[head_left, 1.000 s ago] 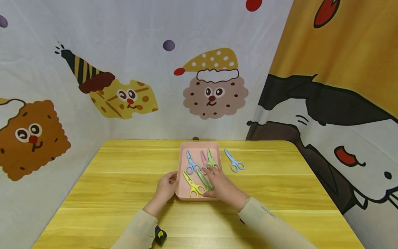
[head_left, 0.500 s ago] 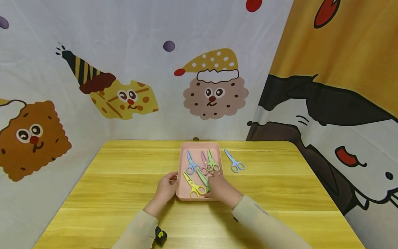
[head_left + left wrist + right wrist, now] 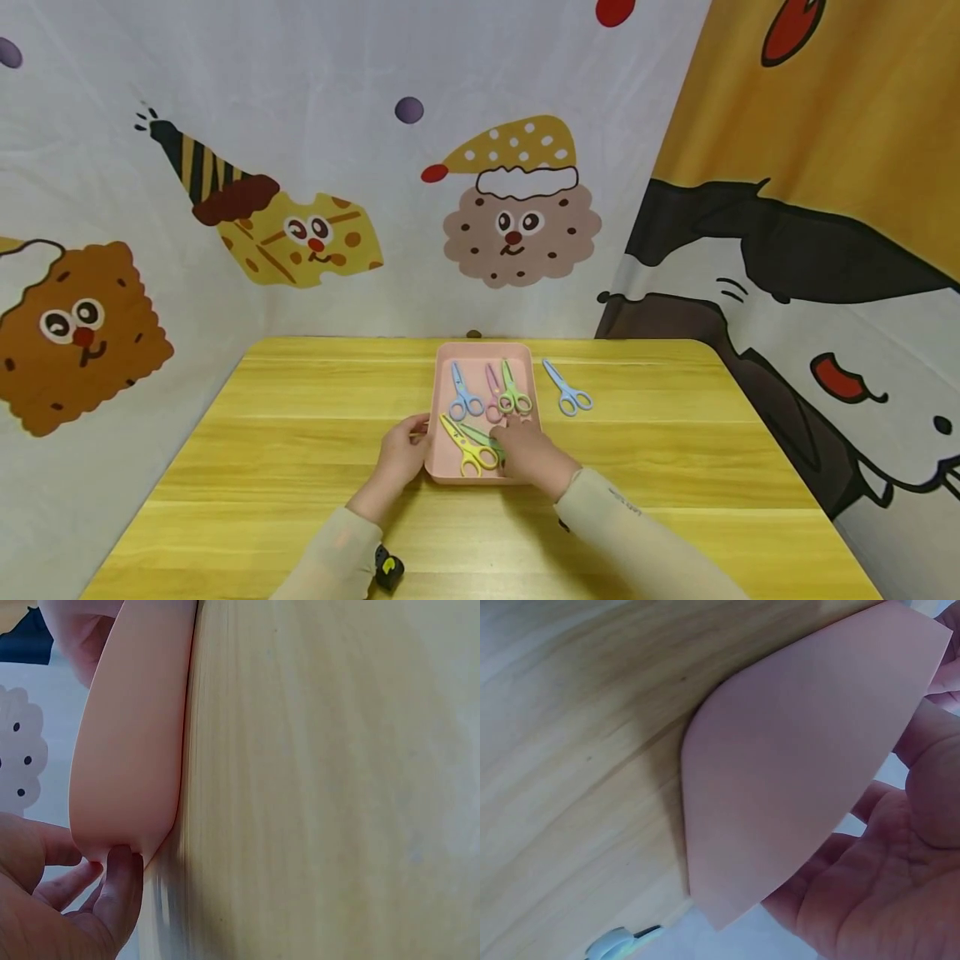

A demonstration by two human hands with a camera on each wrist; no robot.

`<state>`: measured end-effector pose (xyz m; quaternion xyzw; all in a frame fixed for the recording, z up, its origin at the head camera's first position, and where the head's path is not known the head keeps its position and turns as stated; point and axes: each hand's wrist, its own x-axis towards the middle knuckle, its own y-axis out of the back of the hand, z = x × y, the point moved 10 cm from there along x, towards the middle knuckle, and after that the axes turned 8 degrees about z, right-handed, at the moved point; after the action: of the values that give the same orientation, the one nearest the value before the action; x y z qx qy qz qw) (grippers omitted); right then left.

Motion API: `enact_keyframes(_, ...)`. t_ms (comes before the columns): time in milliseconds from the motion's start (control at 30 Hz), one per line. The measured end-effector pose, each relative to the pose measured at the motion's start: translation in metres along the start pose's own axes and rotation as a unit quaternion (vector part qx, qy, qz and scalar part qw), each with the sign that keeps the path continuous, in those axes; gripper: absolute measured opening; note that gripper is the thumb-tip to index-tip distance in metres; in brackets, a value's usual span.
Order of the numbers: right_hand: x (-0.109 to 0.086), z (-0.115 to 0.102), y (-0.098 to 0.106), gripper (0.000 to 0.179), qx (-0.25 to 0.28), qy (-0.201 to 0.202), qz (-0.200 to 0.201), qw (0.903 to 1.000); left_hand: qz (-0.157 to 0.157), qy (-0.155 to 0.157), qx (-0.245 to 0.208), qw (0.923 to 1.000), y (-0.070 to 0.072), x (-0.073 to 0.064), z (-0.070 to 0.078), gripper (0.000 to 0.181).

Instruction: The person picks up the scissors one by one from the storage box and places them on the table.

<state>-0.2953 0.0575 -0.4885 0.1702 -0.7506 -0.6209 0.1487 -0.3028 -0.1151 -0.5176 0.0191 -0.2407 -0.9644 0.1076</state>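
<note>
A pink tray [image 3: 483, 353] lies on the table with several small scissors in it. My left hand [image 3: 401, 450] holds the tray's left side, its fingers [image 3: 124, 889] against the outer wall. My right hand [image 3: 532, 450] reaches into the near right of the tray. It grips green scissors [image 3: 480, 436], whose handles are mostly hidden under the fingers; in the right wrist view the tray wall hides the fingertips. Yellow scissors [image 3: 469, 450] lie directly left of the green ones. Farther back in the tray are blue scissors [image 3: 462, 396], pink scissors [image 3: 492, 392] and light green scissors [image 3: 513, 392].
Another pair of blue scissors [image 3: 566, 390] lies on the wooden table [image 3: 300, 467], just right of the tray. Behind the table hangs a cloth backdrop [image 3: 337, 125] with cartoon prints. A small dark device [image 3: 387, 568] sits at the left wrist.
My right hand has drawn its fingers in and back over the green scissors. Those scissors have turned, their tip swinging left and nearer toward the yellow pair. The left hand has stayed in place.
</note>
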Motion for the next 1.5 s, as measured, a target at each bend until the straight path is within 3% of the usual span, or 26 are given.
enact_keyframes(333,0.0010,0.0081,-0.0050,0.031,0.024,-0.017,-0.004,0.9996,-0.002,0.001,0.001,1.0000,-0.0016,0.0000,-0.0001,0.034)
enact_keyframes(867,0.0036,0.0098,-0.0040,0.039,0.020,-0.018,-0.001,0.9996,0.005,-0.008,-0.001,1.0000,0.0017,-0.0001,0.0016,0.034)
enact_keyframes(1133,0.0019,0.0071,-0.0030,0.027,0.018,0.005,0.007,0.9998,0.004,-0.018,0.004,0.9998,-0.0001,0.0006,0.0007,0.033)
enact_keyframes(1500,0.0014,0.0073,0.0002,0.020,0.017,0.013,0.005,0.9998,0.004,0.000,0.002,1.0000,-0.0002,0.0006,-0.0024,0.033)
